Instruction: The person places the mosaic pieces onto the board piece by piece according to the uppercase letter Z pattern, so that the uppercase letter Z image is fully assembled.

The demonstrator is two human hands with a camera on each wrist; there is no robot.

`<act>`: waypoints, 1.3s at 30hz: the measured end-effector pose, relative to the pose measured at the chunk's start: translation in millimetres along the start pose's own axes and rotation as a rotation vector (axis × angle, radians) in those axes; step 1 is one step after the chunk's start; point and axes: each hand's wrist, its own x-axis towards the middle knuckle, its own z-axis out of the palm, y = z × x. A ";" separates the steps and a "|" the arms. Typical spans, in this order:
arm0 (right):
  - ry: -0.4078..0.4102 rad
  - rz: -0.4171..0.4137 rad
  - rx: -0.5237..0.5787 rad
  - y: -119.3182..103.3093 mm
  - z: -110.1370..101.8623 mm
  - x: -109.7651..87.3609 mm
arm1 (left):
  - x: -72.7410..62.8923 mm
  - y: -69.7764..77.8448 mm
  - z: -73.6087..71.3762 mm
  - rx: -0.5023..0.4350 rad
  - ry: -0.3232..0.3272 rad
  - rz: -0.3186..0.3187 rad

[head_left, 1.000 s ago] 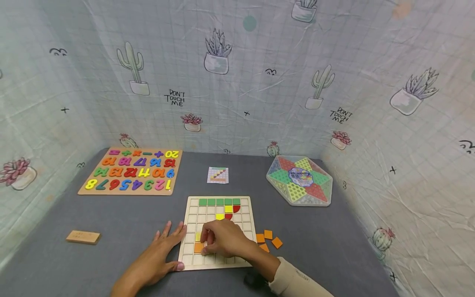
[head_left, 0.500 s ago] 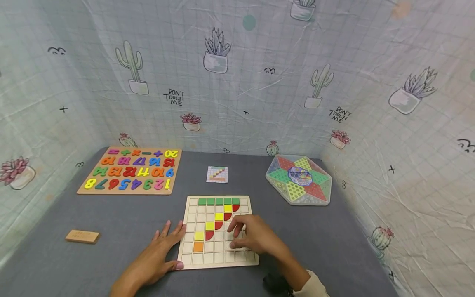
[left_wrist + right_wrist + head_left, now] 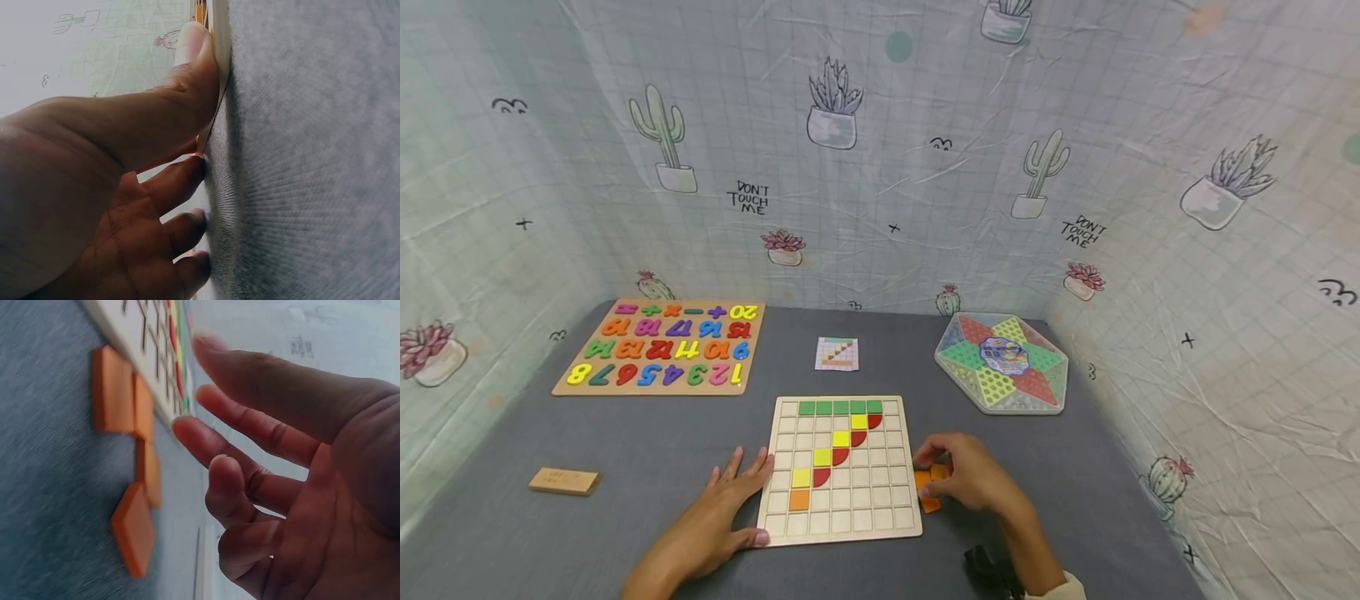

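Observation:
My left hand (image 3: pixel 718 508) lies with fingers spread along the left edge of a wooden grid board (image 3: pixel 862 519), its thumb at the lower left corner. The board carries a row of green square tiles (image 3: pixel 841 407), a diagonal of yellow tiles (image 3: pixel 823 457) with red quarter-round tiles (image 3: pixel 822 477), and one orange tile (image 3: pixel 799 500) at lower left. Beside the board's right edge, my right hand (image 3: pixel 973 477) is over several loose orange square tiles (image 3: pixel 931 505), partly hiding them. In the right wrist view its fingers are loosely bent and apart, clear of the orange tiles (image 3: pixel 112 390), with nothing between them.
A small pattern card (image 3: pixel 837 353) lies behind the board. A number puzzle board (image 3: pixel 658 343) stands back left, a hexagonal Chinese checkers box (image 3: pixel 1004 362) back right. A wooden block (image 3: pixel 564 481) lies at left on the grey table (image 3: pixel 662 442). Printed cloth encloses the table.
My right hand has moved from the board's lower left, where an orange tile now sits, rightward off the board to the loose orange tiles. The left hand has stayed on the board's edge.

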 end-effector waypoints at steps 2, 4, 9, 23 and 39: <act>-0.002 0.006 -0.037 3.1 1.3 -1.1 | -0.4 -0.1 0.0 -0.002 0.003 -0.002; 0.003 0.012 -0.074 4.8 3.9 -1.7 | -0.7 -0.5 -0.1 -0.008 0.008 0.001; 0.051 0.037 -0.144 5.2 12.2 -1.9 | -1.6 -1.1 -0.5 -0.013 0.013 0.008; 0.108 0.044 -0.144 4.0 14.8 -0.6 | -2.6 -1.2 -0.2 -0.014 0.010 0.005; 0.180 0.029 0.011 -26.2 44.4 8.3 | -0.6 -0.6 1.0 -0.007 0.000 -0.004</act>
